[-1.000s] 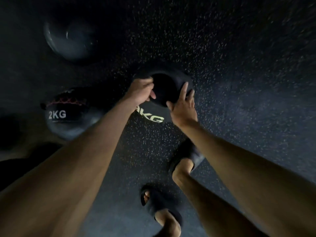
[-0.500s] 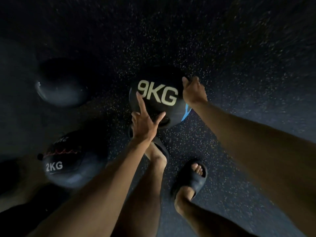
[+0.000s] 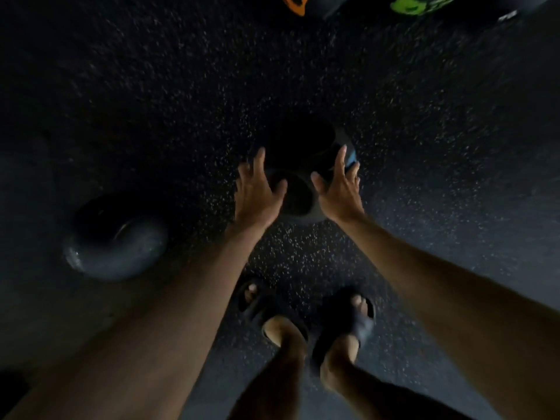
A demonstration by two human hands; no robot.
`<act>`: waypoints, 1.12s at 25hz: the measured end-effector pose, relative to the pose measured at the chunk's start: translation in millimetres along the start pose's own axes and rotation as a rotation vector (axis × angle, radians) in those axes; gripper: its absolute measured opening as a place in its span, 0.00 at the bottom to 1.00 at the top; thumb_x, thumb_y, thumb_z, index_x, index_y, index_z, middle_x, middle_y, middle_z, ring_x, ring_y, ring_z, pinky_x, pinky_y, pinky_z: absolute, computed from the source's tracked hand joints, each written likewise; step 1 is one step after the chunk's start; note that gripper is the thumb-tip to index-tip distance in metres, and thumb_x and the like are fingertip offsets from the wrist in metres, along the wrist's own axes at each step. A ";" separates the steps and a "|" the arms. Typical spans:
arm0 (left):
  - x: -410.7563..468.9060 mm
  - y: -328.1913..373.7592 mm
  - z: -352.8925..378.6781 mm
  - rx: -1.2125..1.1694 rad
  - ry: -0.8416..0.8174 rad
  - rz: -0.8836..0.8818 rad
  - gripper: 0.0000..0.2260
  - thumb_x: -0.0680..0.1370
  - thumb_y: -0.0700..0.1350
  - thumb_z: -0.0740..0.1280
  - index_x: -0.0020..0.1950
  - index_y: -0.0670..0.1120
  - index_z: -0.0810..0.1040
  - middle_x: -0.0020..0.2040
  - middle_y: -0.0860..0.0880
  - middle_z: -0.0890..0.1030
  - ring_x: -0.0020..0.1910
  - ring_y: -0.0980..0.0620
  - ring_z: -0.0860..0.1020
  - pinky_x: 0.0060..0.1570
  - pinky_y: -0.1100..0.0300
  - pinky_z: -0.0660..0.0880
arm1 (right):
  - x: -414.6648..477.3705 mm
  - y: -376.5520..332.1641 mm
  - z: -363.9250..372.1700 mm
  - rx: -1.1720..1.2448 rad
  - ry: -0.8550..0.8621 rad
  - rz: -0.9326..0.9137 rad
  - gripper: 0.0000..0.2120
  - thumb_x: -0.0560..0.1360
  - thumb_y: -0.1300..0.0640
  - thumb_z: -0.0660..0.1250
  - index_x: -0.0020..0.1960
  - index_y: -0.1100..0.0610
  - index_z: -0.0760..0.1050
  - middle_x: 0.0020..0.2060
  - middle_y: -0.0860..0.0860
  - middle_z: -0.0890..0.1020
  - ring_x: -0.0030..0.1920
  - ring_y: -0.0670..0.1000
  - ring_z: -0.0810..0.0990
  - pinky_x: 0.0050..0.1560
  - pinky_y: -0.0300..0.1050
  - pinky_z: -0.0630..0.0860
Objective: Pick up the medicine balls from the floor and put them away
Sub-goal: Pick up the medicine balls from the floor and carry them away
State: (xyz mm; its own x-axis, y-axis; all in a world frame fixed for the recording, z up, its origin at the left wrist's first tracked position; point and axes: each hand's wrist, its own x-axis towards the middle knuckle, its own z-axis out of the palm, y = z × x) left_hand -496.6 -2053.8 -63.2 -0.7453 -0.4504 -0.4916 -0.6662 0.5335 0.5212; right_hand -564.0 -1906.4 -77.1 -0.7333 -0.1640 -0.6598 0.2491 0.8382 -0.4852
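The dark medicine ball (image 3: 298, 165) shows no readable marking; orange (image 3: 293, 3) and green (image 3: 419, 4) objects are cropped by the top edge.

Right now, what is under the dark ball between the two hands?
The dark ball sits on the speckled floor. The contact spot is hidden by the ball and shadow. The left hand and right hand flank it, fingers spread.
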 end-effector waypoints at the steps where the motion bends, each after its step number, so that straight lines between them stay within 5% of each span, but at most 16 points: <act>1: -0.5 -1.0 4.9 0.021 -0.057 -0.024 0.39 0.78 0.56 0.69 0.82 0.51 0.50 0.77 0.40 0.59 0.73 0.40 0.66 0.69 0.46 0.69 | 19.4 -17.4 -12.4 -0.064 -0.022 0.009 0.40 0.81 0.37 0.56 0.80 0.45 0.33 0.79 0.62 0.39 0.78 0.71 0.44 0.76 0.67 0.52; 6: 35.6 23.4 18.8 -0.057 -0.105 -0.095 0.51 0.74 0.61 0.71 0.82 0.50 0.37 0.80 0.34 0.37 0.79 0.33 0.52 0.75 0.43 0.59 | 95.5 -107.9 -39.1 -0.229 -0.068 -0.131 0.37 0.82 0.41 0.58 0.82 0.50 0.41 0.81 0.55 0.43 0.78 0.69 0.42 0.78 0.64 0.48; 12: 152.3 44.1 -51.5 -0.056 -0.031 -0.260 0.50 0.72 0.71 0.64 0.80 0.57 0.34 0.81 0.37 0.44 0.78 0.32 0.56 0.70 0.33 0.65 | 158.5 -153.8 -66.8 -0.037 0.070 -0.398 0.25 0.80 0.57 0.59 0.77 0.58 0.62 0.75 0.56 0.66 0.75 0.56 0.63 0.75 0.57 0.62; 17: 250.7 82.8 -117.9 -0.272 0.113 -0.544 0.37 0.80 0.62 0.60 0.82 0.54 0.44 0.79 0.36 0.55 0.75 0.32 0.62 0.69 0.38 0.66 | 161.7 -171.1 -64.7 -0.226 -0.157 -0.412 0.36 0.80 0.54 0.62 0.82 0.51 0.47 0.81 0.56 0.42 0.81 0.59 0.43 0.79 0.57 0.51; 21: 271.5 70.0 -155.8 -0.141 0.071 -0.241 0.32 0.82 0.58 0.61 0.81 0.47 0.56 0.79 0.39 0.59 0.77 0.38 0.59 0.74 0.43 0.61 | 192.0 -236.1 -57.3 -0.419 -0.269 -0.511 0.36 0.82 0.53 0.60 0.82 0.53 0.44 0.79 0.59 0.35 0.79 0.62 0.37 0.80 0.58 0.47; 28: 302.5 33.0 -186.5 -0.302 -0.226 -0.312 0.44 0.80 0.54 0.67 0.82 0.47 0.38 0.82 0.40 0.51 0.78 0.40 0.60 0.75 0.51 0.60 | 309.4 -349.6 -89.3 -0.417 -0.347 -0.195 0.37 0.83 0.51 0.61 0.82 0.48 0.40 0.80 0.56 0.37 0.79 0.62 0.37 0.78 0.63 0.48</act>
State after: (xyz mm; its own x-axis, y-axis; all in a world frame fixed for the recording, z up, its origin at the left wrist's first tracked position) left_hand -749.1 -2306.0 -64.6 -0.5060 -0.3716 -0.7784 -0.8602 0.1512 0.4871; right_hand -934.5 -2203.7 -60.4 -0.4724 -0.4385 -0.7646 -0.1920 0.8978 -0.3962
